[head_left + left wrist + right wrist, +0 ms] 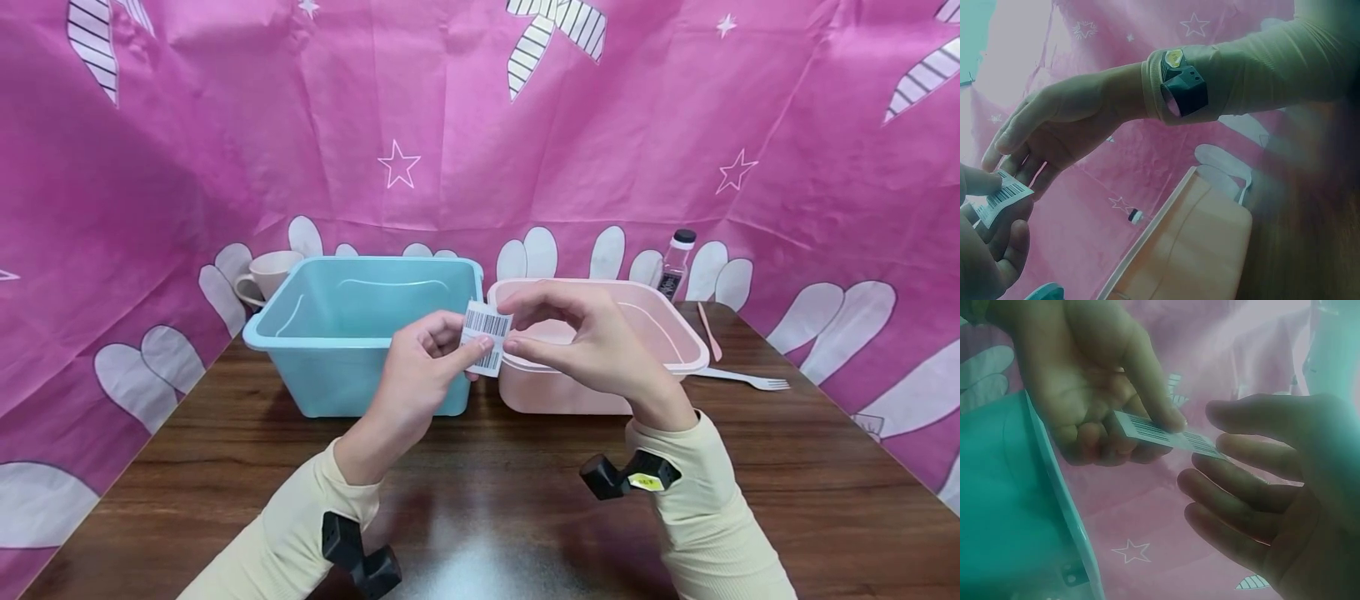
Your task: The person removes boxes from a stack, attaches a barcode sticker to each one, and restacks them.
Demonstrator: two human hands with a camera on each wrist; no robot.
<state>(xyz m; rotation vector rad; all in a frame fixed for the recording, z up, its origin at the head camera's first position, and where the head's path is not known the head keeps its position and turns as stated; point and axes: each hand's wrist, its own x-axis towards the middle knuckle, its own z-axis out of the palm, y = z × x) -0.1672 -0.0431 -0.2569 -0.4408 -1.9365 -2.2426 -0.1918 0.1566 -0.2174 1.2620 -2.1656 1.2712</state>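
Observation:
A small white label with black barcodes is held up between the two tubs. My left hand pinches it, with the thumb on the printed face and the fingers behind. To its right, my right hand has its thumb and fingers spread apart. In the right wrist view, the fingertips of the right hand are at the label's edge; whether they touch it I cannot tell. The left wrist view has the label under the left thumb, the right hand just beyond.
A blue tub stands at left, a pink tub at right. Behind them are a light mug and a clear bottle with a black cap. A white fork and a pink utensil lie on the wooden table.

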